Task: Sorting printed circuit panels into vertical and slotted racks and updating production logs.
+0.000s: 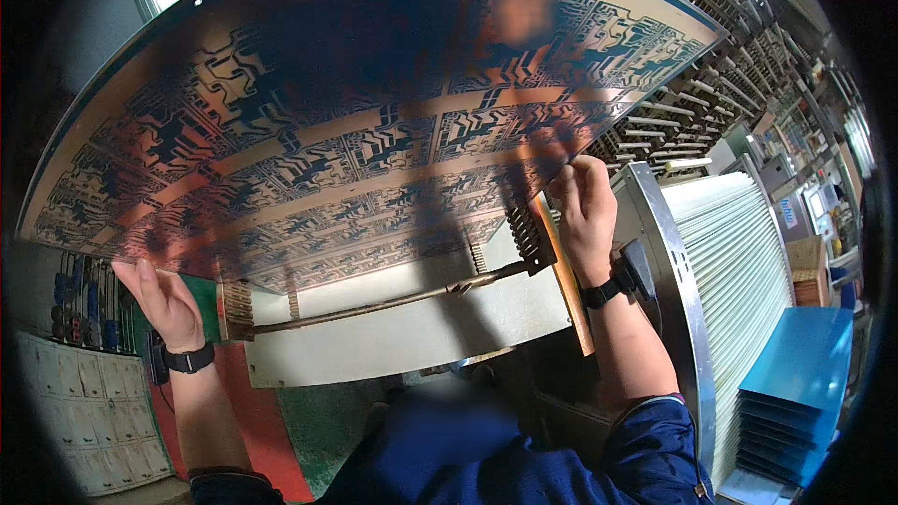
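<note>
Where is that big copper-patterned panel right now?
The panel fills the head view's upper left and centre, held at its edges by the left hand and right hand, above the metal rod.

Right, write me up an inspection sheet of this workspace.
Surface: a white surface below the panel; a brown bar with toothed end pieces crosses in view above it.
Things in hand: one large copper-coloured panel with dark circuit patterning, held tilted.
Clutter: blue sheets stacked at lower right; pale sheets packed in rows beside a metal frame.
Hands: left hand grips the panel's lower left edge, right hand its lower right edge; both wrists wear dark bands.
Cables: nothing clearly seen.
Surroundings: white lockers at left, red and green floor, rows of pale rods at upper right.
</note>
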The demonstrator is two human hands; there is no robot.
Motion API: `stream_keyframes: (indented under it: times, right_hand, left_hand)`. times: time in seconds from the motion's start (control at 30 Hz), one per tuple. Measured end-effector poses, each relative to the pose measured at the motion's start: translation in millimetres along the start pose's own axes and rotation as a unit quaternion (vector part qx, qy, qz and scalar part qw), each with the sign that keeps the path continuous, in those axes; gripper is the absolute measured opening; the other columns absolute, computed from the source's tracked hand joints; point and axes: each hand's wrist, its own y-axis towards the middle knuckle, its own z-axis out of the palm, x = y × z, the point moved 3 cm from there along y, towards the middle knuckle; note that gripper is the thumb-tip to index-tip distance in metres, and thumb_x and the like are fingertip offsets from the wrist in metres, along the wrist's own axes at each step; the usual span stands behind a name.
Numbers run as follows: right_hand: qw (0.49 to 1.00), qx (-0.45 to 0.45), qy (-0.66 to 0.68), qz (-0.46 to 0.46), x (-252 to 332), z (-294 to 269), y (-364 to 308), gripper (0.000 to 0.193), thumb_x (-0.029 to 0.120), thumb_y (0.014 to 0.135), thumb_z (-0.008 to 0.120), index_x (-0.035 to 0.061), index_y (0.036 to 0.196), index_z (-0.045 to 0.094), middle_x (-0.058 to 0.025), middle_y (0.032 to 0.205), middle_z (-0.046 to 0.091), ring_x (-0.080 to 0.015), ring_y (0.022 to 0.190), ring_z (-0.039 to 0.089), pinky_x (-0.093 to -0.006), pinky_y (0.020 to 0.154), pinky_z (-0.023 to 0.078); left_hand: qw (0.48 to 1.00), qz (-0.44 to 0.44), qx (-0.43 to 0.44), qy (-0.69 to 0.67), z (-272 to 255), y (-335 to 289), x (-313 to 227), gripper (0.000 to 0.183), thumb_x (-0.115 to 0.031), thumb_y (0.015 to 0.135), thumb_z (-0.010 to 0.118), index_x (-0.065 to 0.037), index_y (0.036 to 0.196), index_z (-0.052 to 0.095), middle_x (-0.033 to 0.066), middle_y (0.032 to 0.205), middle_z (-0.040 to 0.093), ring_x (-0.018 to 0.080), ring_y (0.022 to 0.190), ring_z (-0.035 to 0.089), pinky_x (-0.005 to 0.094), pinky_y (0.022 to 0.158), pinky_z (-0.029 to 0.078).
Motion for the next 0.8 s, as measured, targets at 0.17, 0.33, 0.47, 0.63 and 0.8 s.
stream_keyframes:
  times: [0.17,0.33,0.47,0.63,0.8]
  right_hand:
    - [1.0,0.007,-0.023,-0.018,13.6,4.1,-4.3,0.012,0.009,0.097,0.058,0.0021,0.107,0.057,-0.0154,0.087,0.062,-0.0243,0.077,0.061,-0.0325,0.071,0.049]
    - [0.995,-0.012,-0.073,-0.067,-12.7,-3.3,-10.6,0.014,0.011,0.102,0.053,0.0002,0.109,0.054,-0.0056,0.09,0.056,-0.0128,0.081,0.054,-0.0258,0.075,0.046]
    - [0.998,0.043,0.035,0.013,-40.0,4.3,-13.7,0.018,0.017,0.105,0.05,0.002,0.114,0.052,-0.0025,0.09,0.056,-0.0072,0.08,0.056,-0.0237,0.072,0.049]
    - [0.996,0.071,0.038,0.025,-56.9,12.7,-21.2,0.023,0.016,0.104,0.05,0.0009,0.122,0.05,-0.0046,0.099,0.057,-0.0101,0.084,0.058,-0.0262,0.077,0.051]
    - [0.996,0.067,0.023,0.056,-86.2,12.7,-32.4,0.039,0.015,0.103,0.053,-0.0014,0.137,0.043,-0.0105,0.126,0.053,-0.0175,0.109,0.054,-0.0308,0.095,0.046]
  left_hand:
    - [0.999,0.025,0.045,-0.009,-53.2,9.1,-1.0,0.029,-0.015,0.103,0.05,-0.008,0.13,0.042,0.0032,0.132,0.049,0.0037,0.106,0.05,0.0163,0.083,0.041]
    - [0.978,0.065,0.11,0.165,-20.9,0.0,19.5,0.049,-0.005,0.095,0.047,-0.005,0.141,0.031,0.0094,0.131,0.048,0.0111,0.107,0.05,0.0307,0.087,0.046]
    - [0.996,0.004,0.076,0.045,-8.0,-7.5,13.6,0.045,-0.007,0.093,0.046,-0.003,0.136,0.034,0.0104,0.131,0.046,0.014,0.111,0.049,0.0307,0.089,0.045]
    - [0.991,-0.022,0.106,0.074,-20.8,-12.6,29.2,0.046,-0.007,0.09,0.049,-0.002,0.133,0.035,0.0122,0.13,0.046,0.0167,0.116,0.048,0.0334,0.099,0.041]
    - [0.989,0.017,0.099,0.106,-64.4,-24.9,47.8,0.059,-0.013,0.09,0.055,0.003,0.14,0.03,0.0159,0.139,0.043,0.0226,0.131,0.04,0.0405,0.113,0.028]
